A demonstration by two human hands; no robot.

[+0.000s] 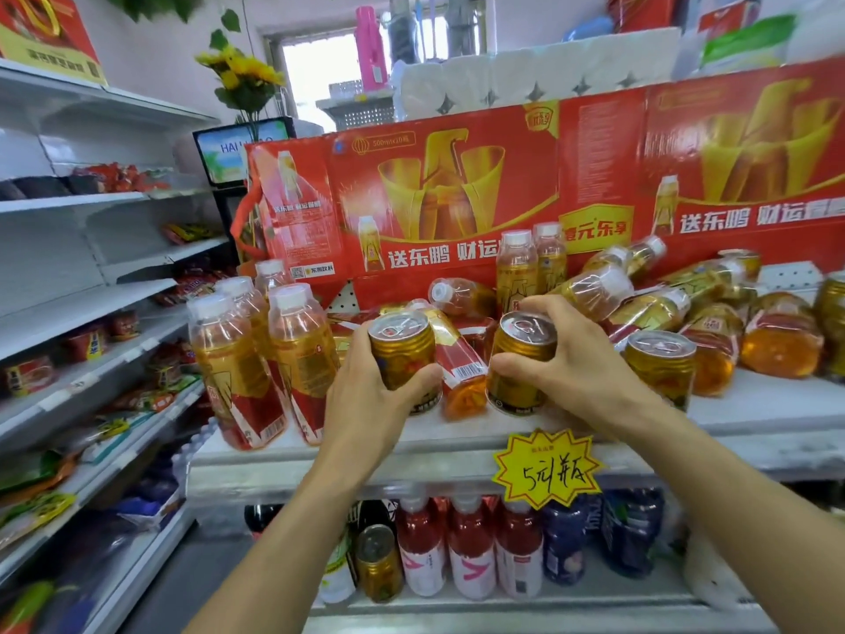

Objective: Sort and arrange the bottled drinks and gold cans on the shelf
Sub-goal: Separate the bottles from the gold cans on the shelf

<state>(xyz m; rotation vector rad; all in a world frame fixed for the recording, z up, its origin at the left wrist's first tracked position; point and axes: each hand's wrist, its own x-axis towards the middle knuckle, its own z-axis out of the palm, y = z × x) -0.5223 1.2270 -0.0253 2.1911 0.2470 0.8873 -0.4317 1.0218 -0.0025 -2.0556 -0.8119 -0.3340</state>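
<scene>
Reaching over the front lip of a white shelf (457,434), both hands hold gold cans upright. The left hand (366,395) has its fingers and thumb wrapped round one gold can (402,347); the right hand (567,363) grips a second gold can (521,359) from the side, thumb low on its front. A yellow starburst price tag (546,469) hangs from the shelf edge just below the right hand. Between the two cans lies a toppled bottle (457,368) with its red label up. A third can (660,366) stands to the right, just beside the right hand. On the left of the shelf stands a cluster of upright bottles (256,354), tilted slightly; further right a heap of fallen bottles (713,313) lies in disorder, with two standing bottles (530,267) behind the hands. Behind all of it, red and gold cartons (457,194) form a wall along the back, with white paper rolls (526,75) stacked on top. Below, a lower shelf holds pink bottles (466,546) and another gold can. Snack shelves (91,313) line the left aisle, and a window (320,70) glows at the far end.
</scene>
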